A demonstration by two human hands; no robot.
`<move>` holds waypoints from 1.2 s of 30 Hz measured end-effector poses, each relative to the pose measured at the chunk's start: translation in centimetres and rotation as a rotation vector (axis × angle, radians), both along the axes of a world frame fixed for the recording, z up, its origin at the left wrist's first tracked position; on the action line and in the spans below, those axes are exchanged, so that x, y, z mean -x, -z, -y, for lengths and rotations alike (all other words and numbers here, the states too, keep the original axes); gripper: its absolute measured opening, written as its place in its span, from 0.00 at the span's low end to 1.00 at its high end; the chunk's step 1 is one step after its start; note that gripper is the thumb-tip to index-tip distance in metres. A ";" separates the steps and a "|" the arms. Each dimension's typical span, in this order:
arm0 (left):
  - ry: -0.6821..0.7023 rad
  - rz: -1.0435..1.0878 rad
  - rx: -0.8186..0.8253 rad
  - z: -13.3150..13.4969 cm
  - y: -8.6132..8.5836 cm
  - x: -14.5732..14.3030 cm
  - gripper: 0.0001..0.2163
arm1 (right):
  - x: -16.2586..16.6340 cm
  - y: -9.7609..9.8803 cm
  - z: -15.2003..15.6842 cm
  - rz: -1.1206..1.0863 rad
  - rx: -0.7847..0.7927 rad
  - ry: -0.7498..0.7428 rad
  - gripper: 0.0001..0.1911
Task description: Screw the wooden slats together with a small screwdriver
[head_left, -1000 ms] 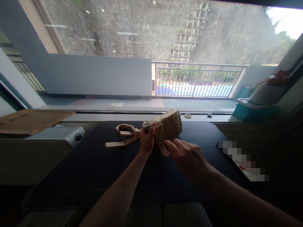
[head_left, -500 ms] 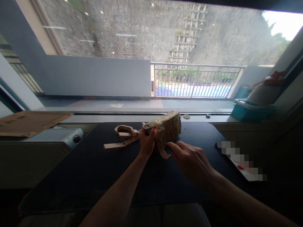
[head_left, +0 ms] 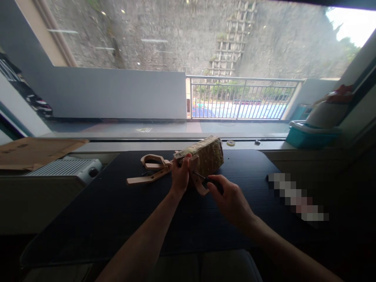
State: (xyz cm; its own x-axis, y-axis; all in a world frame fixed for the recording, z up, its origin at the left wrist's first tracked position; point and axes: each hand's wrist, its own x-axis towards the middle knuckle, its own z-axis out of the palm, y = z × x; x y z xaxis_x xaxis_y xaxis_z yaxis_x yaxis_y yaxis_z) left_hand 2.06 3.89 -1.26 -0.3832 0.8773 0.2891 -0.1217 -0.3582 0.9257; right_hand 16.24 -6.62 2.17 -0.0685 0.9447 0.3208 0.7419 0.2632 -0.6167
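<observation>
My left hand [head_left: 179,176] is closed around a curved wooden piece [head_left: 201,188], its thumb lying along the upper end, against a box-shaped block [head_left: 209,159] with a shiny, tape-like brown covering. In my right hand [head_left: 232,197] is a screwdriver [head_left: 216,184] with a dark handle. Its thin shaft points left, and the tip meets the face of the wooden piece near a hole. Left of my left hand lie more joined wooden parts [head_left: 149,179], one of them bent into a loop. Small dark screws [head_left: 146,173] appear to lie beside them, too small to make out well.
The dark table [head_left: 117,227] reaches to the window sill. A tape roll [head_left: 230,143] and a small dark item [head_left: 257,142] sit on the sill, a teal box [head_left: 311,135] at its right end. Flat cardboard [head_left: 35,152] covers part of the radiator [head_left: 73,168] at left.
My right hand has shifted its hold on the screwdriver, so its handle now shows between fingers and thumb. A dark patterned shape has appeared outside at the far left.
</observation>
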 end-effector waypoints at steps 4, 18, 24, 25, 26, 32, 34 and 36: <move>0.009 -0.002 0.007 -0.1 0.1 0.1 0.17 | -0.5 -1.3 0.3 0.349 -0.172 -0.110 0.15; -0.005 -0.010 0.002 0.5 -0.5 -0.3 0.14 | -0.1 0.6 -0.5 -0.120 -0.028 -0.028 0.15; 0.023 -0.027 0.003 0.6 -0.4 -0.2 0.16 | -0.3 -0.8 -0.1 0.239 -0.094 -0.077 0.14; 0.027 -0.030 0.003 0.6 -0.4 -0.2 0.16 | -0.4 -1.2 0.0 0.383 -0.159 -0.104 0.14; 0.028 -0.032 0.003 0.7 -0.5 -0.2 0.16 | -0.4 -1.6 0.1 0.513 -0.226 -0.129 0.14; -0.011 -0.040 -0.005 1.4 -1.1 -0.7 0.13 | 0.3 -2.2 0.1 0.731 -0.397 -0.162 0.12; -0.025 -0.038 -0.006 1.5 -1.2 -0.8 0.13 | 0.6 -1.5 0.0 0.573 -0.341 -0.126 0.11; -0.031 -0.034 -0.003 1.5 -1.2 -0.9 0.12 | 0.8 -0.7 -0.2 0.309 -0.220 -0.048 0.11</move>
State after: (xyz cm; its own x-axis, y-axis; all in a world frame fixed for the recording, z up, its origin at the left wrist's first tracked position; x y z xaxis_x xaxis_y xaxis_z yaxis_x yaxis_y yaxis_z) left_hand 2.95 2.38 -0.10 -0.4002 0.8643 0.3048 -0.0791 -0.3639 0.9281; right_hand 15.45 -6.42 2.84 -0.2359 0.8489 0.4730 0.8677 0.4031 -0.2907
